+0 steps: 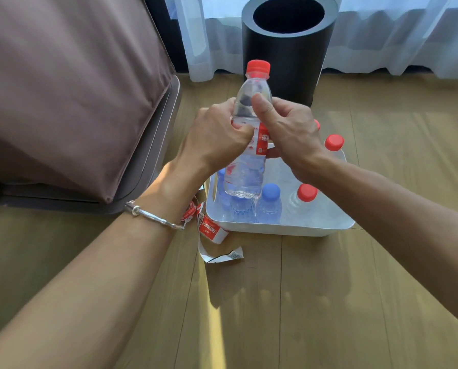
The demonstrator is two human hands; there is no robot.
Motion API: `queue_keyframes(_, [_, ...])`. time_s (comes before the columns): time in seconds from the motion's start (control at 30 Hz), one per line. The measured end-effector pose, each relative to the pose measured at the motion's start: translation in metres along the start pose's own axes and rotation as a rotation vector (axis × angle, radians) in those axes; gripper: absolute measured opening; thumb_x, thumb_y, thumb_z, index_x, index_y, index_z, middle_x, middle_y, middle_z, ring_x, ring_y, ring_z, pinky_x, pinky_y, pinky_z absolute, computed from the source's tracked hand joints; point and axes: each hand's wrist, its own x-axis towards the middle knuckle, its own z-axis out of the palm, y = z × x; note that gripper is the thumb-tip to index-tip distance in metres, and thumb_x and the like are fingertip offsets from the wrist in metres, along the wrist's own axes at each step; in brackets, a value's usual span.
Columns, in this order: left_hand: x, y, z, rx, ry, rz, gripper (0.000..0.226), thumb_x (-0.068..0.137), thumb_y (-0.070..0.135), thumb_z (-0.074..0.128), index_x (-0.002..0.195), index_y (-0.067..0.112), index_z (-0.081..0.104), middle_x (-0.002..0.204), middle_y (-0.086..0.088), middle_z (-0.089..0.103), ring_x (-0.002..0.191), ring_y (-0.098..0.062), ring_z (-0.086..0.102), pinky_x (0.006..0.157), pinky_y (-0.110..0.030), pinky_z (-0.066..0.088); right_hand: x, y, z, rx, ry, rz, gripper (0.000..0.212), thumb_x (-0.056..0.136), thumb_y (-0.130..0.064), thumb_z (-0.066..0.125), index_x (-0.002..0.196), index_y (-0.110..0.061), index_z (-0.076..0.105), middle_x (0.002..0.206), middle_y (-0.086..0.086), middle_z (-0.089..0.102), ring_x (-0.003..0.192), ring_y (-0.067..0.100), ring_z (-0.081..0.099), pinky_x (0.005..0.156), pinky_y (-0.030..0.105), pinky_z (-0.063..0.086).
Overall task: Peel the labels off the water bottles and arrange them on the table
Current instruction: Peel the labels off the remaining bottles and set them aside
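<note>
surface: wooden floor (329,302) | on it: white tub (289,229) | peeled labels (210,230) just beside tub's left corner | black bin (275,62) behind tub

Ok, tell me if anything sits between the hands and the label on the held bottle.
Nothing visible does. The left hand and right hand both grip the bottle, one on either side of the red label that shows between them.

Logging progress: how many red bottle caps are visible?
4: the held bottle's cap; two in the white tub, near cap and far cap; a sliver behind the right hand. More may be hidden.
</note>
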Motion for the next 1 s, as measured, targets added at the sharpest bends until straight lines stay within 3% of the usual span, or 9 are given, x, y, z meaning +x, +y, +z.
queue_keyframes(0.1, [-0.001,-0.003,-0.005,-0.033,-0.108,-0.002,0.037,0.081,0.029,0.05,0.113,0.025,0.067,0.065,0.005,0.066,0.064,-0.003,0.064,0.066,-0.025,0.056,0.0,0.0,-0.001,-0.031,-0.01,-0.022,0.038,0.099,-0.04,0.053,0.116,-0.008,0.065,0.098,0.01,0.073,0.086,0.018,0.074,0.077,0.045,0.062])
queue_keyframes(0.2, [-0.003,-0.001,-0.01,-0.138,-0.188,-0.04,0.042,0.076,0.038,0.052,0.115,0.029,0.065,0.084,-0.001,0.075,0.078,-0.019,0.073,0.069,-0.043,0.061,0.001,-0.002,-0.003,-0.044,-0.014,-0.04,0.037,0.099,-0.039,0.054,0.115,-0.008,0.065,0.099,0.01,0.073,0.086,0.018,0.074,0.077,0.043,0.062])
queue_keyframes(0.37, [-0.004,0.001,-0.001,-0.152,-0.109,-0.063,0.049,0.07,0.046,0.056,0.116,0.031,0.065,0.083,0.001,0.074,0.079,-0.016,0.072,0.074,-0.045,0.06,0.003,0.0,-0.002,-0.051,-0.009,-0.054,0.037,0.098,-0.041,0.056,0.113,-0.008,0.066,0.096,0.011,0.072,0.086,0.021,0.073,0.076,0.048,0.061])
queue_keyframes(0.53, [-0.004,-0.006,0.002,-0.162,-0.073,-0.032,0.053,0.077,0.03,0.051,0.13,0.031,0.059,0.082,-0.002,0.075,0.08,-0.019,0.073,0.077,-0.045,0.059,0.001,0.001,-0.005,-0.065,-0.042,-0.047,0.037,0.1,-0.038,0.053,0.118,-0.007,0.063,0.101,0.011,0.071,0.088,0.018,0.073,0.078,0.043,0.062])
queue_keyframes(0.67, [-0.005,-0.011,0.002,-0.399,-0.356,-0.083,0.098,0.078,0.023,0.072,0.156,0.028,0.012,0.124,-0.004,0.065,0.109,-0.015,0.067,0.099,-0.044,0.053,0.002,-0.004,-0.009,0.001,-0.08,-0.008,0.034,0.1,-0.032,0.054,0.118,-0.005,0.062,0.101,0.013,0.071,0.086,0.019,0.074,0.073,0.035,0.062])
queue_keyframes(0.77, [-0.006,-0.012,0.006,-0.263,-0.351,-0.105,0.12,0.077,0.018,0.08,0.156,0.03,-0.009,0.134,0.004,0.058,0.111,-0.007,0.065,0.102,-0.039,0.051,0.002,-0.009,-0.008,-0.031,-0.143,0.032,0.025,0.095,-0.022,0.064,0.117,-0.012,0.061,0.102,0.008,0.07,0.09,0.018,0.073,0.076,0.033,0.061])
queue_keyframes(0.83, [-0.009,-0.006,0.006,-0.153,-0.259,-0.067,0.119,0.076,0.024,0.083,0.157,0.029,-0.004,0.134,0.008,0.057,0.11,-0.005,0.063,0.103,-0.031,0.048,0.003,-0.01,-0.006,-0.104,-0.143,0.055,0.024,0.089,-0.017,0.067,0.112,-0.018,0.058,0.098,0.004,0.069,0.087,0.015,0.071,0.07,0.025,0.059])
queue_keyframes(0.93, [-0.013,0.004,0.006,-0.023,-0.162,-0.021,0.115,0.074,0.031,0.084,0.157,0.028,0.004,0.128,0.007,0.057,0.106,-0.006,0.058,0.092,-0.02,0.042,0.005,-0.014,-0.008,-0.143,-0.108,0.079,0.011,0.085,-0.018,0.064,0.092,-0.023,0.056,0.076,-0.006,0.062,0.061,0.003,0.061,0.046,0.013,0.045])
queue_keyframes(1.0, [-0.012,0.007,0.005,0.024,-0.141,-0.002,0.115,0.074,0.035,0.084,0.157,0.027,0.005,0.132,0.001,0.057,0.113,-0.011,0.056,0.093,-0.022,0.041,0.005,-0.018,-0.009,-0.147,-0.138,0.098,0.011,0.084,-0.014,0.062,0.081,-0.024,0.059,0.069,-0.005,0.065,0.058,0.004,0.064,0.055,0.021,0.054])
